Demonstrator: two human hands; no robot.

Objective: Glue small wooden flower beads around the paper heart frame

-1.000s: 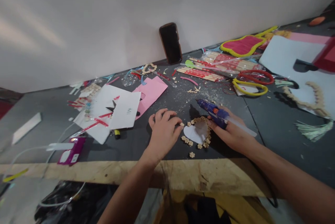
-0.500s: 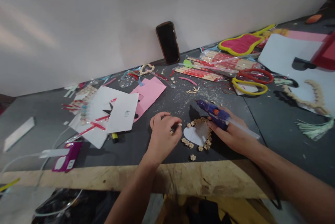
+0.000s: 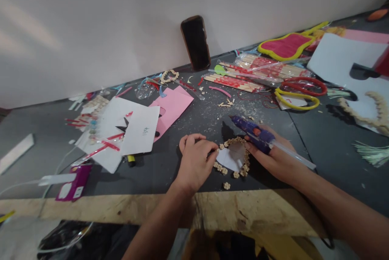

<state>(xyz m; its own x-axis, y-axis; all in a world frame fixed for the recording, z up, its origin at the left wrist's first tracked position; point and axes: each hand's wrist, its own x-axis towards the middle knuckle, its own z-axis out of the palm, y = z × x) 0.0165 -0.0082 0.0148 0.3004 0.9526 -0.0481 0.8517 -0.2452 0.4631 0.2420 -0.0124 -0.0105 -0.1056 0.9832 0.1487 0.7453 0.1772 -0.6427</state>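
A white paper heart (image 3: 230, 158) lies on the dark table (image 3: 158, 171), ringed with small tan wooden flower beads. My left hand (image 3: 196, 163) rests at the heart's left edge, fingers curled in a pinch against it; what they grip is too small to see. My right hand (image 3: 273, 158) lies at the heart's right side, wrapped round a blue glue gun (image 3: 253, 132) whose nozzle points up and left and whose clear glue stick juts out behind. One loose bead (image 3: 226, 186) sits just below the heart.
A phone (image 3: 195, 43) leans on the wall. White and pink paper sheets (image 3: 142, 124), red strips, a purple box (image 3: 69, 183), chopstick packs (image 3: 243, 77), red and yellow scissors (image 3: 299, 94) and a bead arc (image 3: 377, 110) litter the table. A bare wooden edge (image 3: 152, 207) runs along the front.
My left hand closed from a flat rest into a pinch and slid right to the heart's left edge. The view drifted slightly; the right hand kept the glue gun in place.
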